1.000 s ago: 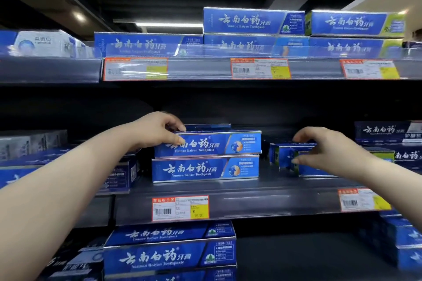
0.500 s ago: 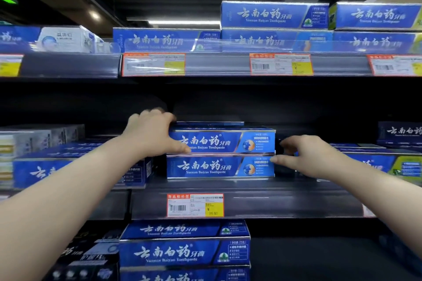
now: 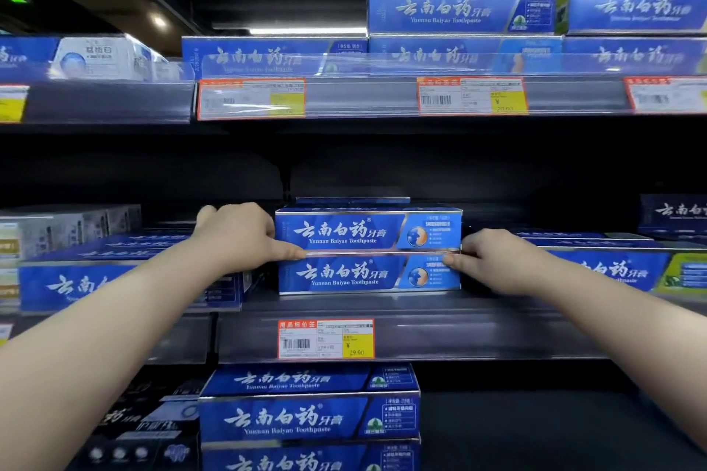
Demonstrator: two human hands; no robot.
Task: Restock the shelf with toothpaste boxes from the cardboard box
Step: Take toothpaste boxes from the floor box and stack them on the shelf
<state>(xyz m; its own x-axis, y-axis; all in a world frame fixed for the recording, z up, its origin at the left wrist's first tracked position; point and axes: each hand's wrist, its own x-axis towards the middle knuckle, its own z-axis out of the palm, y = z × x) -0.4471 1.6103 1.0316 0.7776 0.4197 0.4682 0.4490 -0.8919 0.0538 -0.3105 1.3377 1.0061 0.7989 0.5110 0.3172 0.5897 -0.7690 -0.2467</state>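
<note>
Both hands, left hand (image 3: 237, 237) and right hand (image 3: 493, 260), are pinching the two-high toothpaste stack (image 3: 369, 250) just above the price tag (image 3: 326, 339); I'm risking shearing the top box off.

This is a shop aisle, as shown by the tiered dark shelves (image 3: 421, 333) stocked with rows of identical blue toothpaste boxes (image 3: 367, 231), the orange-and-yellow price labels (image 3: 326, 339) with barcodes clipped into the shelf edges, and the ceiling strip light (image 3: 306, 31) above.
</note>
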